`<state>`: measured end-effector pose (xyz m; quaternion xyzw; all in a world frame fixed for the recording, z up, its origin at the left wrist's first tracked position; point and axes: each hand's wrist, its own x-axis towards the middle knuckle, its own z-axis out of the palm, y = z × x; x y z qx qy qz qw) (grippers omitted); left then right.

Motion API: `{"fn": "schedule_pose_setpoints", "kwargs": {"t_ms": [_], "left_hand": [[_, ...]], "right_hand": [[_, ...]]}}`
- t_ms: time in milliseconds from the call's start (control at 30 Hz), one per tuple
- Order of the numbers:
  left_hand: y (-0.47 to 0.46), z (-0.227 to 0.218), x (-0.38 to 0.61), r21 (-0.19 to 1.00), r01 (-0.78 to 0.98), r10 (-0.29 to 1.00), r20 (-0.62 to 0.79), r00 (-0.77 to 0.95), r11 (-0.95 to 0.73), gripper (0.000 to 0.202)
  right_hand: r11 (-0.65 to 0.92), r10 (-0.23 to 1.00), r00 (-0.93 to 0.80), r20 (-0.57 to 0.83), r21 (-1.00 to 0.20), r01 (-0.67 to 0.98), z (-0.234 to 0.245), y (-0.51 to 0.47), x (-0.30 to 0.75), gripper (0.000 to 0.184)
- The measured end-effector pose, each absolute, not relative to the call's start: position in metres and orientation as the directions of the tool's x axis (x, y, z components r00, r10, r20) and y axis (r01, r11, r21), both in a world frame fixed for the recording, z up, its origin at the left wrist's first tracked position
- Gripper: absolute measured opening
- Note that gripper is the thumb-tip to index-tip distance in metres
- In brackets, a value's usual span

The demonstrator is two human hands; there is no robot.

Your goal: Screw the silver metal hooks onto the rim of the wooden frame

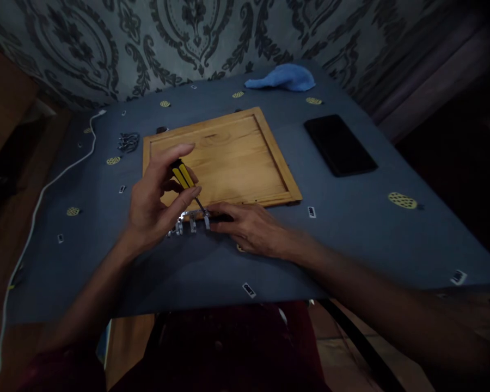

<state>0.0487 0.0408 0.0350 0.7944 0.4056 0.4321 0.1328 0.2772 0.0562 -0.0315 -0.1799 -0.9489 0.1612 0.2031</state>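
My left hand [155, 198] is closed around a yellow-and-black screwdriver [183, 177] whose tip points down at a shiny metal hook rail [190, 223] lying along the near edge of a wooden board [228, 158]. My right hand [249, 226] lies low on the blue table cover [351, 234], fingers pressed together against the right end of the rail, holding it at the board's edge. The rail's small hooks stick out toward me. What lies under my right fingers is hidden.
A black phone [340, 144] lies to the right of the board. A blue cloth [281, 79] sits at the far edge by the patterned wall. Small metal parts [128, 141] and a white cable [65, 169] lie at the left.
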Motion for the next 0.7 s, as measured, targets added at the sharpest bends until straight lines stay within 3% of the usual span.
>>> {"fn": "schedule_pose_setpoints", "kwargs": {"t_ms": [133, 367, 567, 700], "left_hand": [[0.041, 0.033, 0.049, 0.591, 0.530, 0.783, 0.557, 0.277, -0.608, 0.046], [0.044, 0.037, 0.049, 0.488, 0.575, 0.725, 0.618, 0.304, -0.657, 0.047], [0.040, 0.044, 0.053, 0.634, 0.513, 0.810, 0.518, 0.275, -0.579, 0.041], [0.039, 0.042, 0.053, 0.611, 0.503, 0.784, 0.551, 0.285, -0.612, 0.040]], "right_hand": [[0.881, 0.402, -0.852, 0.335, -0.395, 0.260, -0.031, 0.056, 0.278, 0.040], [0.879, 0.422, -0.854, 0.304, -0.366, 0.305, -0.030, 0.055, 0.279, 0.041], [0.872, 0.430, -0.860, 0.275, -0.374, 0.316, -0.030, 0.055, 0.279, 0.038], [0.880, 0.417, -0.866, 0.276, -0.361, 0.308, -0.029, 0.055, 0.279, 0.039]]}}
